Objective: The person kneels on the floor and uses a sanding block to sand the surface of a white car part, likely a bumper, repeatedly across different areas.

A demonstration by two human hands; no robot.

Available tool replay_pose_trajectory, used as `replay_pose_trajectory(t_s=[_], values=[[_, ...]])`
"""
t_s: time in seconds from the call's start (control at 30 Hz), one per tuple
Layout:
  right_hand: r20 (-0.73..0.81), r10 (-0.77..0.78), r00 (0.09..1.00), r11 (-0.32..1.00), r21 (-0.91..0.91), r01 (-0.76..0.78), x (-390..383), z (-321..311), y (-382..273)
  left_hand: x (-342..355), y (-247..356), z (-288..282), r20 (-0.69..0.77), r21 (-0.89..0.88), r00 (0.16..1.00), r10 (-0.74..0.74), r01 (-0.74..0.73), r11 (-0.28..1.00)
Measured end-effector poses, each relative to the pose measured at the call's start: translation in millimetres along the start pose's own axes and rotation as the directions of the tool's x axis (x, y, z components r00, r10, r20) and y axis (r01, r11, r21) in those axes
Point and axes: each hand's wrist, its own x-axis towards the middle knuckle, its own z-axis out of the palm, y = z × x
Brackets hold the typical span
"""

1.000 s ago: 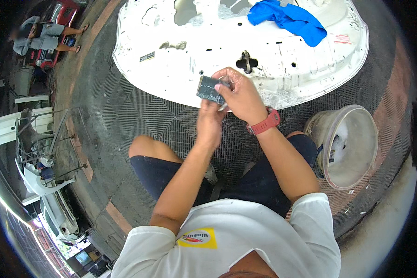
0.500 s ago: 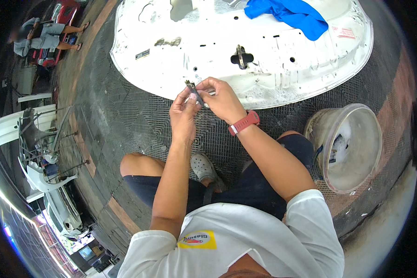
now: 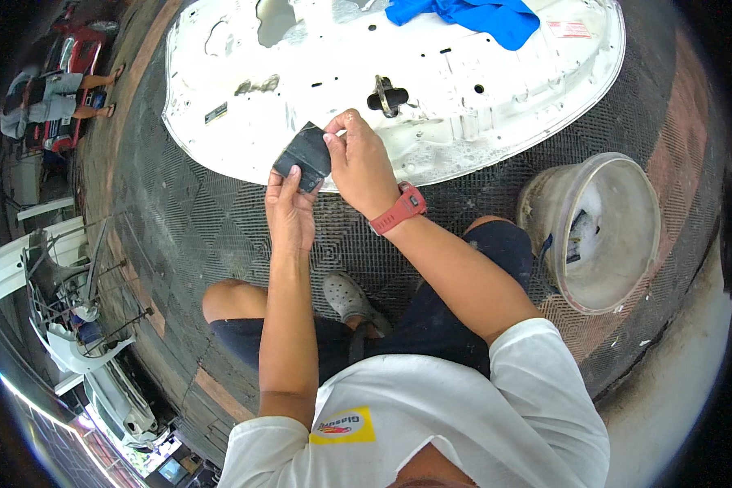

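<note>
Between my hands is a small black sheet of sandpaper (image 3: 304, 152), spread out with a crease across it. My left hand (image 3: 290, 213) pinches its lower edge, thumb on the near face. The fingers and thumb of my right hand (image 3: 361, 167), with a red watch on that wrist, grip the sheet's upper right corner. Both hands are over the near edge of a large white car body panel (image 3: 431, 138), which has several holes and scuffed dark patches. A blue cloth (image 3: 496, 18) lies crumpled on the panel's far side.
At my right stands a translucent bucket (image 3: 537, 199) with a dark item and whitish suds inside. Black grid matting (image 3: 244, 224) covers the floor. Far left are a person (image 3: 61, 96), a red vehicle (image 3: 80, 50) and a rack (image 3: 53, 272) with white car parts.
The sandpaper was narrow and edge-on between my fingers; now it is opened out with its broad face showing. My hands have shifted left in view, along with the panel and surroundings.
</note>
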Motion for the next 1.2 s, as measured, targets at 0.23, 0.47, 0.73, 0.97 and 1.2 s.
replay_pose_trajectory(t_s=[0.23, 0.47, 0.73, 0.97, 1.2], values=[[0.01, -0.226, 0.974, 0.973, -0.038, 0.227, 11.7, -27.3, -13.2, 29.6, 27.7, 25.3, 0.029, 0.16, 1.0, -0.01, 0.005, 0.987], [-0.457, -0.002, 0.89, 0.995, 0.089, 0.048, 74.7, -118.3, 3.1, 128.8, -16.1, 79.2, 0.739, 0.649, 0.539, 0.404, -0.731, -0.21], [-0.463, 0.119, 0.879, 0.989, 0.134, -0.064, 87.7, -133.6, 35.9, 56.1, -36.9, 44.7, 0.788, 0.608, 0.594, 0.161, -0.714, -0.346], [0.047, -0.074, 0.996, 0.629, -0.773, 0.084, 68.5, -112.3, 64.4, 55.5, -31.2, 51.0, 0.806, 0.58, 0.579, 0.122, -0.733, -0.355], [0.096, -0.036, 0.995, 0.672, -0.734, 0.095, 68.9, -113.0, 63.5, 110.7, -14.2, 89.9, 0.823, 0.556, 0.557, 0.116, -0.744, -0.371]])
